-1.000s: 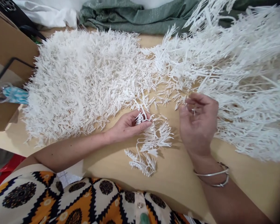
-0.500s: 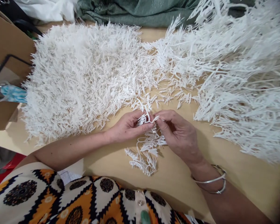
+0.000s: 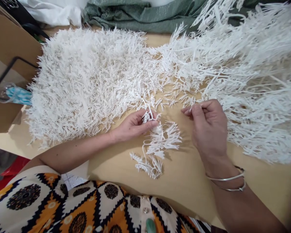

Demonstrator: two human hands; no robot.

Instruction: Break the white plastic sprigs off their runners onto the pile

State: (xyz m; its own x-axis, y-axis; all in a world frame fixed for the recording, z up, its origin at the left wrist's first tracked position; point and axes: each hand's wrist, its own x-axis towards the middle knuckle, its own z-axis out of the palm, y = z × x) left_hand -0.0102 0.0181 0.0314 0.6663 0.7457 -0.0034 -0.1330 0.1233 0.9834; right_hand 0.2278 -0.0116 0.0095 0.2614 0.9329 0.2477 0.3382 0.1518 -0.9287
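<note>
My left hand [image 3: 135, 125] pinches a white branching strand [image 3: 163, 139], whose feathery tufts hang below the fingers onto the table. A looped end of it sticks up above my left thumb. To the right, my right hand [image 3: 207, 124] is closed at the fingertips, apart from the strand; whatever it holds is too small to make out. Beyond both hands lie many short white sprigs [image 3: 92, 81] in a wide heap. Longer white branching strands [image 3: 262, 84] are piled at the right.
Green cloth [image 3: 140, 16] and white cloth [image 3: 55, 13] lie along the far edge. At the left stand a cardboard box [image 3: 12, 38] and a clear cup [image 3: 14, 94] with something blue and white inside. The tan tabletop [image 3: 184, 184] shows near my body.
My right hand has moved away from my left hand, to the right and slightly farther forward. My left hand keeps its hold on the strand, whose middle tufts now spread farther right.
</note>
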